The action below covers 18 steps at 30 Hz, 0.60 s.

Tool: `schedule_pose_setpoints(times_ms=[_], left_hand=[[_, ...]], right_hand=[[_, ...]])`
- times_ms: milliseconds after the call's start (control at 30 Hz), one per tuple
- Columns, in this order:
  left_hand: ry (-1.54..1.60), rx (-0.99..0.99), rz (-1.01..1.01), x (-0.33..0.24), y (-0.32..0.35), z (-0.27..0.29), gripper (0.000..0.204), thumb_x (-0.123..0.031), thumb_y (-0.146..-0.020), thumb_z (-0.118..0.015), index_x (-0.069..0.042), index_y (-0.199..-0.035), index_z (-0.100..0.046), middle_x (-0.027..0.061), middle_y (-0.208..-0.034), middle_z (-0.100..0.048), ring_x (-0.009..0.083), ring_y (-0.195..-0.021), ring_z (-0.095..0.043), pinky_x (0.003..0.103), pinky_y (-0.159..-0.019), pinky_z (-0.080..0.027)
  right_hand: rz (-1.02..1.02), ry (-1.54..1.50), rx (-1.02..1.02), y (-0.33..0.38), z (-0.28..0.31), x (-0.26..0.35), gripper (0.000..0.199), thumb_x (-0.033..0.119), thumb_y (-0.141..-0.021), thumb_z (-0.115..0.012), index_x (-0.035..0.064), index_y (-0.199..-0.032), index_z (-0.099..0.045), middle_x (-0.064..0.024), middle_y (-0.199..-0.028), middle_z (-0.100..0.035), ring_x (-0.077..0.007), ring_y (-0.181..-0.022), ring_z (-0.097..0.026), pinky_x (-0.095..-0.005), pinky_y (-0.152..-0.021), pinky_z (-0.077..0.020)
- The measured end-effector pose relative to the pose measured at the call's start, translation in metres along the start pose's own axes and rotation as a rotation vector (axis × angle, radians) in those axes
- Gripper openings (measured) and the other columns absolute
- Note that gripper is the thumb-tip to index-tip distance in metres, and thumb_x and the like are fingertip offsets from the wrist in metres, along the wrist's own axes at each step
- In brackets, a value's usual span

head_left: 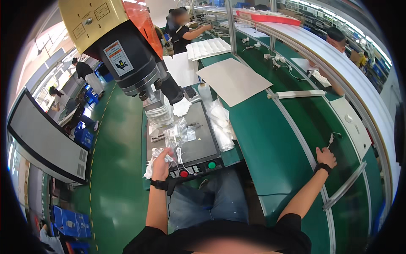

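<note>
1. Head view, starting with the bundle of white cables point(157, 157) at the front left corner of the grey machine plate point(198, 139), just beside the red button point(184, 174): clutched in the closed left hand point(161, 166), loose ends hanging off the plate edge
2. Risk judged: trailing loops likely to snag on the button panel or brush the red button
3. Right hand point(326, 157) well apart on the green conveyor belt point(270, 135), fingers curled at a small white cable piece point(333, 137); cannot tell whether gripping or only touching
4. Risk judged: piece possibly slipping away along the belt
5. Press head point(158, 99) hanging over the plate near the clear bags point(181, 132); pinch hazard if reaching under
6. White bags point(222, 125) heaped at the plate's right edge, liable to slide off
</note>
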<state>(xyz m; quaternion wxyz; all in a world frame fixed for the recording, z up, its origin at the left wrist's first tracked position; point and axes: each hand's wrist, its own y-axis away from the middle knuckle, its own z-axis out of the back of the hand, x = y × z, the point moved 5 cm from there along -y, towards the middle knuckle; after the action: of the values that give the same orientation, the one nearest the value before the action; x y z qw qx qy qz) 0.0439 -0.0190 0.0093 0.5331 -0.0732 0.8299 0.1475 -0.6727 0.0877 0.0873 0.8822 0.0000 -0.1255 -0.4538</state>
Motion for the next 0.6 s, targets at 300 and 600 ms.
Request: schedule_pose_setpoints(times_ms=[300, 600], left_hand=[[0.244, 0.115, 0.346, 0.013, -0.015, -0.028, 0.021, -0.01, -0.095, -0.06, 0.004, -0.111, -0.057, 0.0155, -0.102, -0.067, 0.0251, -0.095, -0.067, 0.037, -0.078, -0.054], [0.637, 0.391, 0.503, 0.025, -0.012, -0.029, 0.039, -0.013, -0.09, -0.054, 0.003, -0.125, -0.053, 0.0103, -0.086, -0.058, 0.0256, -0.082, -0.057, 0.04, -0.084, -0.047]], right_hand=[[0.606, -0.815, -0.49, 0.022, 0.056, 0.016, 0.035, 0.031, -0.094, -0.066, 0.0057, -0.117, -0.056, -0.0106, -0.089, -0.062, -0.0226, -0.083, -0.061, -0.0343, -0.077, -0.0497], [1.219, -1.584, 0.24, 0.158, 0.065, 0.157, 0.055, 0.03, -0.091, -0.071, -0.0007, -0.13, -0.047, -0.0078, -0.088, -0.059, -0.0168, -0.07, -0.054, -0.0294, -0.058, -0.0416]])
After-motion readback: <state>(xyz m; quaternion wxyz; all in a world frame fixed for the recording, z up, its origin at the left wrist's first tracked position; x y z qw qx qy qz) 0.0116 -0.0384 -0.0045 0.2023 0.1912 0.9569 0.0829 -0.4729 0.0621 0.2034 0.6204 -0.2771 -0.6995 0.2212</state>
